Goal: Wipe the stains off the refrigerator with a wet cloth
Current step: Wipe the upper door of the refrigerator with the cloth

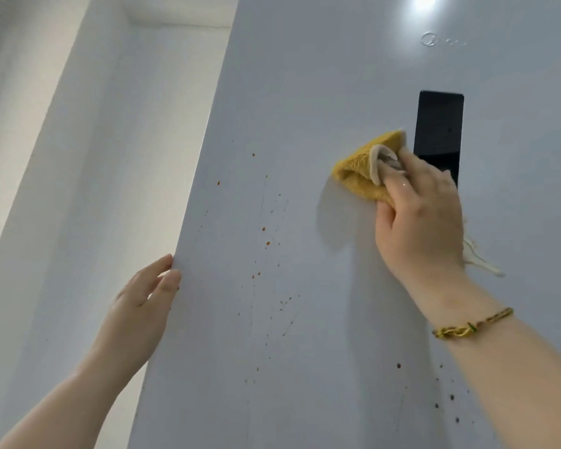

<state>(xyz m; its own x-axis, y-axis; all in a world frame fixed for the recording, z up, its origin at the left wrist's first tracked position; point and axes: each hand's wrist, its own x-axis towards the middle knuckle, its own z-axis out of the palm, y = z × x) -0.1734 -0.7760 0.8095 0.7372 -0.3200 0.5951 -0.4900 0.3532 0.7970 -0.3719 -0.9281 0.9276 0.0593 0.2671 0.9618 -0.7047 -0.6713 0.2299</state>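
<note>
Right fingers [402, 186]: curled down over a bunched cloth, gripping it and pressing it flat against the refrigerator door.
Right hand [425, 215]: back of the hand faces me, raised high on the door, partly covering the lower end of a black panel.
Cloth [360, 176]: yellow terry with a pale grey-white underside folded out near the fingertips; it sits just left of the black panel, touching the door, and a frayed pale corner hangs out below the hand on its right side.
Bracelet [470, 325]: gold-coloured chain with a small green bit, around the right wrist.
Left fingers [166, 280]: loosely spread and holding nothing, fingertips resting on the left edge of the door.
Left hand [140, 306]: palm turned toward the door's side, lower than the right hand and well apart from it.
Refrigerator [305, 92]: pale grey glossy door filling most of what I see, seen from below, with a bright light reflected near its top.
Stains [266, 241]: small orange-brown specks scattered down the door between the two hands, left of and below the cloth; a darker cluster sits lower right, beside the right forearm.
Black panel [439, 124]: tall dark glossy rectangle set in the door, upright.
Logo [429, 38]: faint raised emblem above the panel, too blurred to read.
Wall [78, 157]: plain white, left of the refrigerator.
</note>
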